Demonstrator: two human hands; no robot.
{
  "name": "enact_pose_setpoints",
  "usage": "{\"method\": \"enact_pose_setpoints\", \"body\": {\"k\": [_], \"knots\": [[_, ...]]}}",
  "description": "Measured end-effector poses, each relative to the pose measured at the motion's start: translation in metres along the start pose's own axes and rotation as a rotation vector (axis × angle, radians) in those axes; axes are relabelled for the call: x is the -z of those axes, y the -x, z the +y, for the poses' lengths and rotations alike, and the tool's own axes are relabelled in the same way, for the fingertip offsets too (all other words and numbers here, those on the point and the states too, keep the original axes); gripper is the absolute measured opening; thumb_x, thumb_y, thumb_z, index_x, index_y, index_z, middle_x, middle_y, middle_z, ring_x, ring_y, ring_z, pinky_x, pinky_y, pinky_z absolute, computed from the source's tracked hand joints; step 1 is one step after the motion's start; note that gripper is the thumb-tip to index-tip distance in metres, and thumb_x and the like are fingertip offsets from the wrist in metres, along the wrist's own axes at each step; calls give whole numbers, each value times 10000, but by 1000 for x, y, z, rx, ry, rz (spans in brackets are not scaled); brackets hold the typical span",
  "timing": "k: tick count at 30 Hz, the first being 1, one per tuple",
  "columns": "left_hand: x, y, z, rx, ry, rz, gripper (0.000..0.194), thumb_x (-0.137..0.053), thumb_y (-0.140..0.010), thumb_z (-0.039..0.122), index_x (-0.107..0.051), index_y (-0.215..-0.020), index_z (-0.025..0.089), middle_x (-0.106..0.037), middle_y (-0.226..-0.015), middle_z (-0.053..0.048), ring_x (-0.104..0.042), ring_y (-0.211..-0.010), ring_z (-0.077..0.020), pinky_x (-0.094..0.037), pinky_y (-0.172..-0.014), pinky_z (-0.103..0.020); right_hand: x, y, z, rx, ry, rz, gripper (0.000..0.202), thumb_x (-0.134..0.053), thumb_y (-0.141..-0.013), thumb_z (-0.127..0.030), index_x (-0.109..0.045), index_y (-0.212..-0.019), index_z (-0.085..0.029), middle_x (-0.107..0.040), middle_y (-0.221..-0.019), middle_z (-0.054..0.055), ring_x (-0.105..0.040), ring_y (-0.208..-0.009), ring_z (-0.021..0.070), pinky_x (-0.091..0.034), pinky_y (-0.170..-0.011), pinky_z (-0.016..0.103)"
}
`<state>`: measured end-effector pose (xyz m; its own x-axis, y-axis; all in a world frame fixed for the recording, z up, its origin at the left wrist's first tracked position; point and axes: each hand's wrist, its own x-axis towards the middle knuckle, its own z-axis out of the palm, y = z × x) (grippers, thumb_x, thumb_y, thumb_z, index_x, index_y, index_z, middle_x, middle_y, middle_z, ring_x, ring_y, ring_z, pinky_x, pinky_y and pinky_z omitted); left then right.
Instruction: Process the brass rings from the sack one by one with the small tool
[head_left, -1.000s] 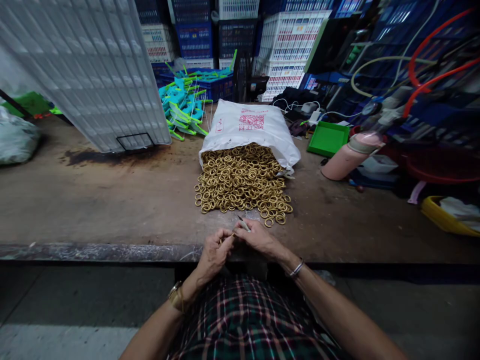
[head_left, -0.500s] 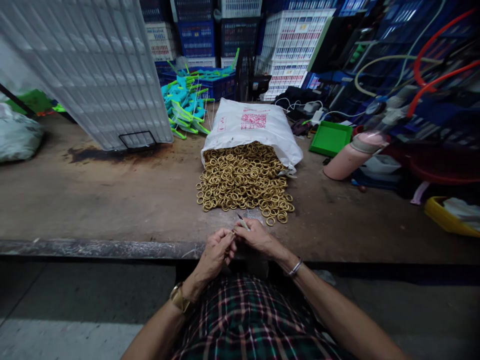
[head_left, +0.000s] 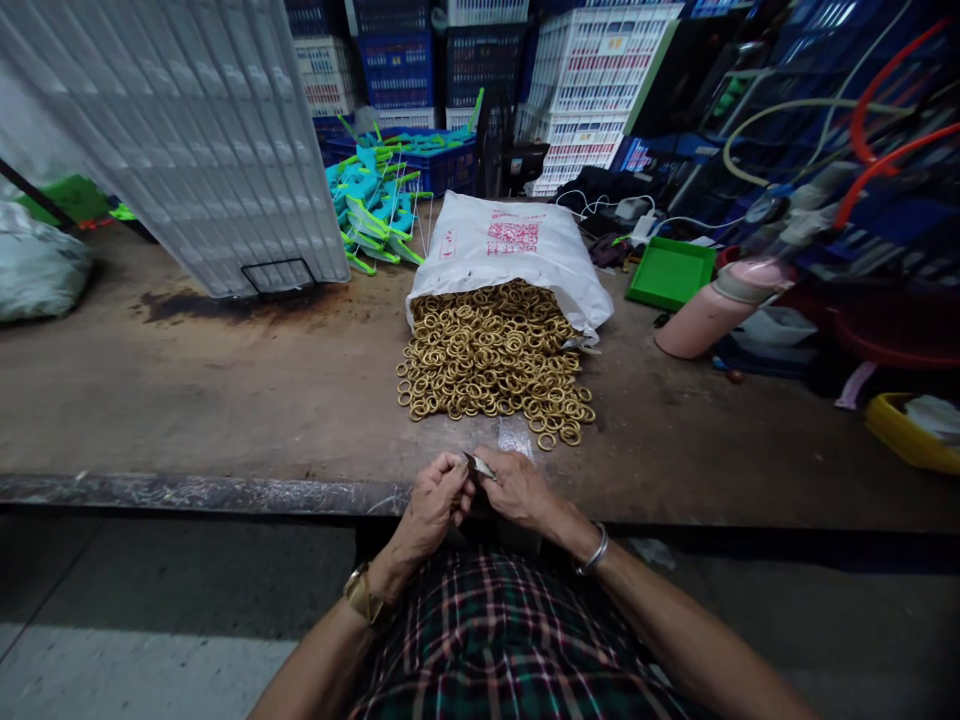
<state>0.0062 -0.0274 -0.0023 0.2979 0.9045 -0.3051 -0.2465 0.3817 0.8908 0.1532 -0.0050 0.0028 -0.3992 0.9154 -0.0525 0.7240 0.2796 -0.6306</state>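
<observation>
At the table's front edge my left hand [head_left: 436, 502] is closed in a pinch. A gold-coloured ring shows at its fingertips half a second ago; now the fingers mostly hide it. My right hand [head_left: 517, 488] is wrapped round a small knife [head_left: 480, 466], whose dark, pointed blade lies against the left fingertips. Just beyond both hands, a heap of gold-coloured rings [head_left: 487, 365] spills from the open mouth of a white sack [head_left: 517, 240] with red print. A few rings lie loose at the heap's near right.
On the wooden table [head_left: 225, 400] a ribbed translucent panel [head_left: 247, 150] leans at left. Turquoise and green plastic pieces [head_left: 375, 210] lie behind it. At right are a green tray [head_left: 671, 273], a pink bottle [head_left: 705, 320] and a yellow basin [head_left: 907, 430]. Stacked crates [head_left: 585, 80] stand behind.
The knife has turned in my right hand: its tip, which pointed up and away, now points left at the left fingertips. My left hand has stayed nearly still. The whole view has shifted slightly.
</observation>
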Motion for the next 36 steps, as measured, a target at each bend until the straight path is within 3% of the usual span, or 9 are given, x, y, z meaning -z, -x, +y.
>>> {"method": "enact_pose_setpoints", "body": {"k": [11,14,18,25,32,36], "knots": [[1,5,1,-43,-192,46,335,-496,-779,505,-432,-748,178,-479,-603,46,-419,-449,-50,-312,-396,-151,-2,-2,1,31,155,-126,217,-405,-726,-104,-569,-856,-163,-624,-714,46,-512,-603,135,-288,-563,229],[-6,15,11,-16,-191,-28,329,-494,-790,492,-444,-734,172,-473,-578,45,-415,-444,-46,-304,-397,-144,2,-5,7,-60,236,-130,220,-401,-745,-110,-583,-860,-160,-628,-708,51,-518,-602,137,-269,-546,236],[-15,23,24,44,-54,-175,291,-528,-789,452,-464,-743,172,-495,-581,37,-421,-437,-47,-291,-374,-138,11,-3,20,-177,338,-32,205,-400,-791,-143,-580,-888,-158,-629,-712,56,-522,-612,144,-253,-543,248],[0,5,8,100,192,-79,299,-536,-789,425,-541,-733,132,-469,-566,26,-378,-432,-42,-269,-353,-142,28,17,57,-398,374,312,153,-456,-829,-236,-537,-947,-180,-648,-820,54,-566,-692,157,-275,-576,240],[4,2,1,144,279,-64,172,-613,-730,291,-505,-766,162,-569,-728,3,-413,-417,-33,-269,-349,-153,33,24,60,-463,424,273,141,-466,-840,-282,-515,-941,-198,-651,-831,50,-585,-704,162,-264,-563,238],[8,1,2,228,389,-98,221,-659,-683,219,-521,-849,169,-554,-685,13,-440,-439,-37,-255,-357,-129,33,22,62,-486,418,263,146,-478,-824,-282,-510,-934,-192,-645,-819,54,-581,-699,166,-269,-563,238]]}}
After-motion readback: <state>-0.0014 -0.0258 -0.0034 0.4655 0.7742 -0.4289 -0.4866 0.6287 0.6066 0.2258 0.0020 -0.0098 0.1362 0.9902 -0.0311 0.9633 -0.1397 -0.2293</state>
